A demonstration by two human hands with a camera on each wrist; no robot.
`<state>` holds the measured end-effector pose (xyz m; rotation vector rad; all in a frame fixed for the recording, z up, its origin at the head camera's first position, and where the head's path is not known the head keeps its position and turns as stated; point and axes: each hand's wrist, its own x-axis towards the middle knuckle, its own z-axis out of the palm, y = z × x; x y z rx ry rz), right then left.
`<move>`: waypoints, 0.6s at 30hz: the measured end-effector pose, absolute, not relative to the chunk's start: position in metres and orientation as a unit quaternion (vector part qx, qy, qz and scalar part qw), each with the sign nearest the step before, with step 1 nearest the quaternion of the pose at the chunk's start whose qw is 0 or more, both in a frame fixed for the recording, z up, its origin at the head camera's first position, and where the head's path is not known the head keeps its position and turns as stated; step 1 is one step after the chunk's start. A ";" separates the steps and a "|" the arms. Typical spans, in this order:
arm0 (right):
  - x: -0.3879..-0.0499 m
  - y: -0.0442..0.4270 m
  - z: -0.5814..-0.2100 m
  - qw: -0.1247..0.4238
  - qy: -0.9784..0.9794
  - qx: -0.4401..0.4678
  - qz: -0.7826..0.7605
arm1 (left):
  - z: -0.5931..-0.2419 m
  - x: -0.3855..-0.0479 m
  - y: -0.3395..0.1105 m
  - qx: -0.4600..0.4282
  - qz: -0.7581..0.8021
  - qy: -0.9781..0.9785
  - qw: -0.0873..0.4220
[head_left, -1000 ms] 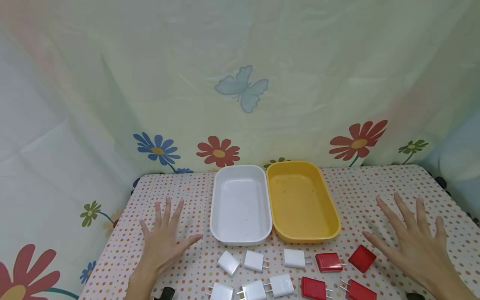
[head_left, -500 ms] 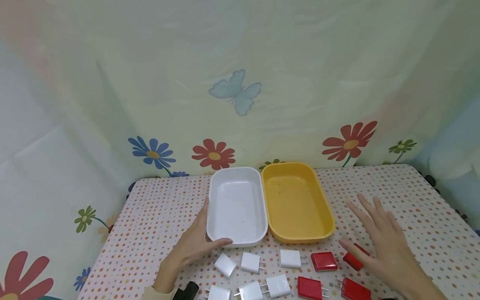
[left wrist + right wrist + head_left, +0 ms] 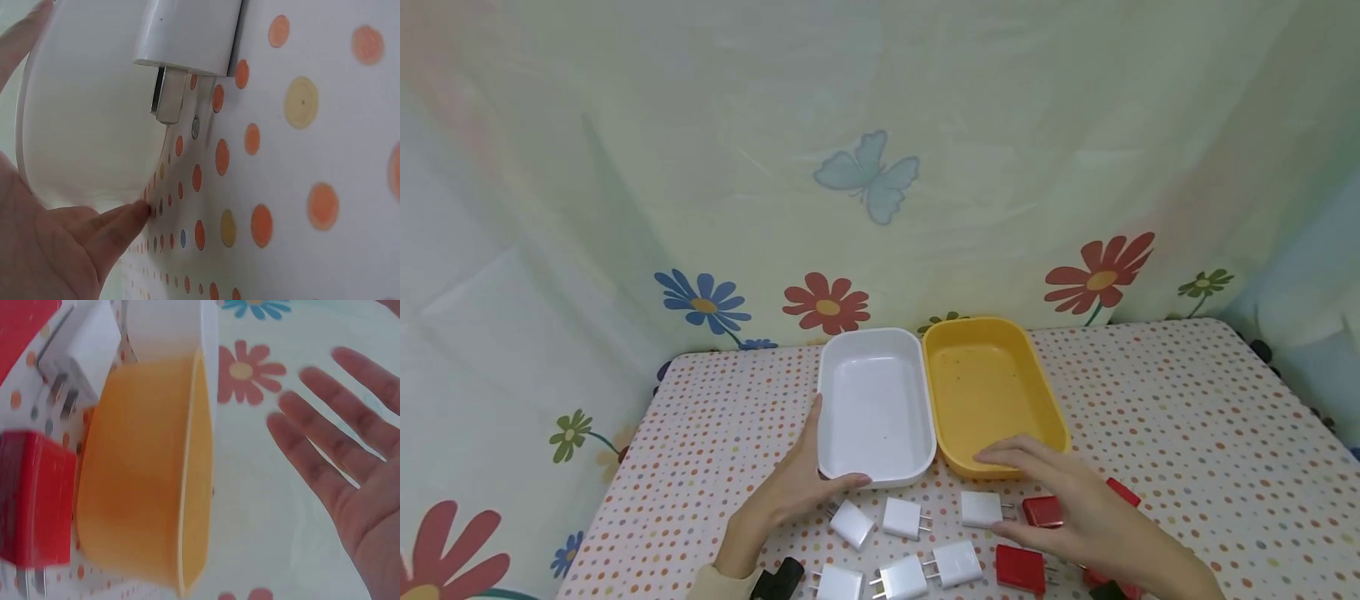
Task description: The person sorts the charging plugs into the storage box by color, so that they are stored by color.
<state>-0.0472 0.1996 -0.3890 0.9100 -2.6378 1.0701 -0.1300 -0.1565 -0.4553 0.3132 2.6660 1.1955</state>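
Observation:
My left hand holds the near left corner of a white plastic tray. Its thumb lies along the front rim, and the fingers touch the left wall, seen also in the left wrist view beside a white charger plug. My right hand hovers with spread fingers over the near edge of a yellow tray; nothing is in it, as the right wrist view confirms. Beneath it lie red charger plugs, partly hidden by the hand. Several white charger plugs lie in front of the trays.
The two trays stand side by side, the yellow one on the right. A dotted cloth covers the table. Behind it hangs a pale curtain printed with flowers and a butterfly.
From beside the white tray, my left hand has moved right onto its corner and stayed there. My right hand has come leftward from the table's right side to the yellow tray's near edge.

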 end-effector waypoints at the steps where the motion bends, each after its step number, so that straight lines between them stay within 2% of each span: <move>1: -0.049 0.196 -0.391 0.060 -0.871 0.323 0.365 | -0.455 -0.130 -0.156 0.106 0.409 0.900 0.105; 5: -0.056 0.182 -0.399 -0.015 -0.848 0.375 0.375 | -0.454 -0.130 -0.155 0.108 0.426 0.891 0.109; 12: -0.060 0.158 -0.411 -0.183 -0.864 0.332 0.333 | -0.452 -0.131 -0.156 0.112 0.436 0.886 0.109; 14: -0.060 0.153 -0.415 -0.207 -0.869 0.318 0.319 | -0.453 -0.131 -0.156 0.113 0.438 0.885 0.110; 18: -0.060 0.147 -0.423 -0.215 -0.875 0.318 0.296 | -0.454 -0.131 -0.156 0.109 0.438 0.885 0.116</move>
